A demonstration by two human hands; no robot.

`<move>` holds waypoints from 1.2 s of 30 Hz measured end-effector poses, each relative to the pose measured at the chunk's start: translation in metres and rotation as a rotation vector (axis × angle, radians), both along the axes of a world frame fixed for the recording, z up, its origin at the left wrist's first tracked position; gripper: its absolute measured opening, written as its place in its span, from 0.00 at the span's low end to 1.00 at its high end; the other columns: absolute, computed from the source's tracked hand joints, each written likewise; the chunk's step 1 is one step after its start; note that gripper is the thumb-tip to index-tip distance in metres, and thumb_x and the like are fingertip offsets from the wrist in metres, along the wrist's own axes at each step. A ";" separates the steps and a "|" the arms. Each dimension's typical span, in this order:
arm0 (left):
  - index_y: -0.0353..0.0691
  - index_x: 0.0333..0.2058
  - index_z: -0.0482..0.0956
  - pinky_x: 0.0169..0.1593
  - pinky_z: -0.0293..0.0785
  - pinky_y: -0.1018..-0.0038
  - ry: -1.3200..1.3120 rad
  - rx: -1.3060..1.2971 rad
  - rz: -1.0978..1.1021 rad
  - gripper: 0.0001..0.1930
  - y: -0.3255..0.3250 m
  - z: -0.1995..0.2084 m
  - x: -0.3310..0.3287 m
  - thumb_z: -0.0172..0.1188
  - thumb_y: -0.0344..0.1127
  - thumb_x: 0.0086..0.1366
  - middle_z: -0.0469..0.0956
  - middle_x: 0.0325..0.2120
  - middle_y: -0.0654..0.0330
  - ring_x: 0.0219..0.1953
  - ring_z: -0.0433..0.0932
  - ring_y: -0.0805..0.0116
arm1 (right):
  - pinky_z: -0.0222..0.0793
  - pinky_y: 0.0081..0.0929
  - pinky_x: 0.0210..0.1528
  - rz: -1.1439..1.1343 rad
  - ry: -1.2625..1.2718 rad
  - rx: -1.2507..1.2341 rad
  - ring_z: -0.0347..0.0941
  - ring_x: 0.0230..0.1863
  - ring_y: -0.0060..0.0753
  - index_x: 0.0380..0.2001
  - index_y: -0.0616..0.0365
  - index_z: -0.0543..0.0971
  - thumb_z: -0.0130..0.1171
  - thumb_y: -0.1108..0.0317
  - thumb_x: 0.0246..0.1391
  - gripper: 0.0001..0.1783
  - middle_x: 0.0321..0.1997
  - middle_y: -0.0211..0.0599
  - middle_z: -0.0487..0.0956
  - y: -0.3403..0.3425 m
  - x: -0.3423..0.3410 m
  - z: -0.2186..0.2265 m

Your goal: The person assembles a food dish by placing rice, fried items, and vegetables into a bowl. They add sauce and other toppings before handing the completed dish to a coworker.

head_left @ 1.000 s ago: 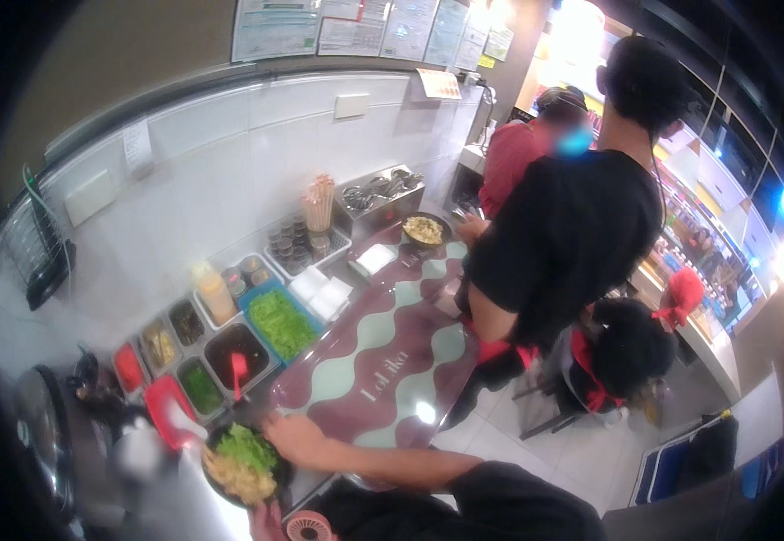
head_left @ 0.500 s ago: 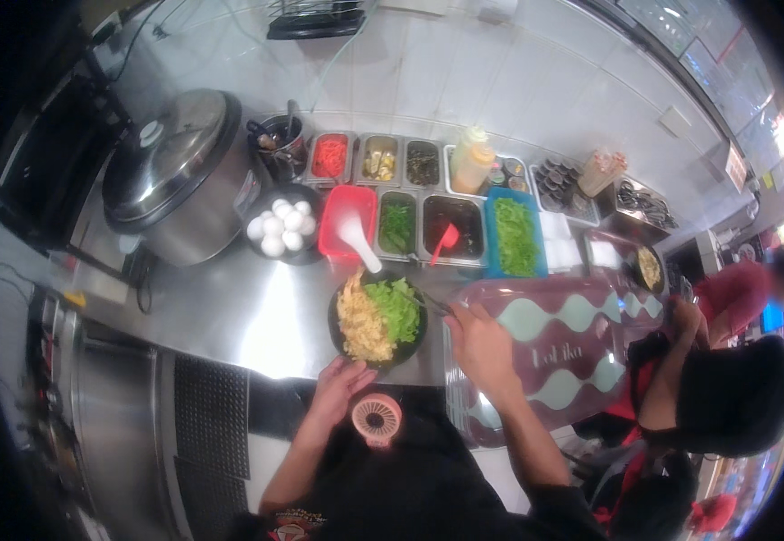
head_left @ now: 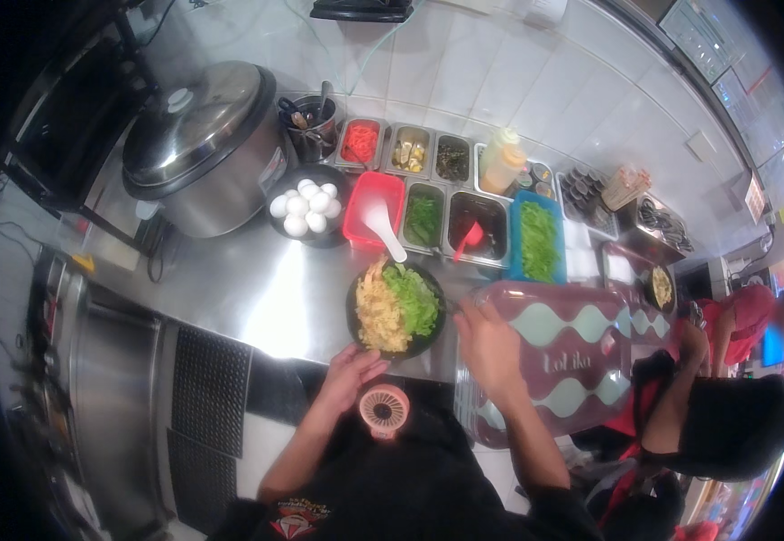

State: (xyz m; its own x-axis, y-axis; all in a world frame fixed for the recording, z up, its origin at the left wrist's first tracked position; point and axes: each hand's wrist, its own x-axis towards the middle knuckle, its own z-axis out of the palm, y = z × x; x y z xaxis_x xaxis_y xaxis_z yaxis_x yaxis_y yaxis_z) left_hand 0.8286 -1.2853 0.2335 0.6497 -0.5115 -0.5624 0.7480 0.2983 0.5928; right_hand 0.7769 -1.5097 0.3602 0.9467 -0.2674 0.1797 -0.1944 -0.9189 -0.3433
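A black bowl (head_left: 420, 348) stands near the counter's front edge. Shredded golden-beige food (head_left: 381, 311) fills its left side, and green lettuce (head_left: 413, 298) lies on the right. My left hand (head_left: 352, 379) rests its outstretched fingers at the bowl's near left rim. Just right of the bowl, my right hand (head_left: 489, 343) is closed on a slim metal utensil (head_left: 451, 307) pointing toward the lettuce. Most of that utensil is hidden by the hand and bowl edge, so its exact kind does not show. Beyond the bowl, a white rice paddle (head_left: 380, 221) leans in a red tub (head_left: 361, 242).
Behind are eggs in a bowl (head_left: 305, 209), a large cooker (head_left: 203, 149), metal topping pans (head_left: 452, 160), a blue lettuce tub (head_left: 536, 239) and sauce bottles (head_left: 502, 162). A patterned maroon lidded box (head_left: 554, 347) sits right. A co-worker (head_left: 712, 415) stands at far right.
The view has shifted, so the counter appears farther right. Less of the metal utensil shows beside the lettuce. My left hand stays by the bowl's rim.
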 end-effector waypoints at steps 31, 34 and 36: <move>0.31 0.49 0.69 0.53 0.76 0.71 0.022 0.023 -0.003 0.17 0.000 -0.004 0.000 0.59 0.28 0.63 0.73 0.46 0.53 0.46 0.77 0.62 | 0.70 0.46 0.40 -0.014 0.152 0.052 0.75 0.38 0.55 0.39 0.56 0.79 0.53 0.65 0.56 0.11 0.39 0.49 0.77 -0.008 0.008 0.017; 0.31 0.49 0.68 0.53 0.76 0.70 0.016 0.024 0.005 0.17 0.000 -0.006 0.000 0.58 0.28 0.63 0.73 0.46 0.52 0.46 0.77 0.62 | 0.71 0.45 0.39 -0.004 0.144 0.017 0.76 0.37 0.54 0.40 0.56 0.79 0.53 0.65 0.56 0.11 0.38 0.47 0.77 -0.010 0.001 0.026; 0.31 0.50 0.68 0.54 0.76 0.70 0.011 0.002 0.007 0.17 0.000 -0.005 0.000 0.58 0.28 0.63 0.73 0.46 0.52 0.46 0.77 0.62 | 0.72 0.44 0.35 0.025 0.137 -0.070 0.76 0.34 0.50 0.39 0.56 0.79 0.54 0.65 0.55 0.11 0.34 0.44 0.77 -0.011 -0.005 0.034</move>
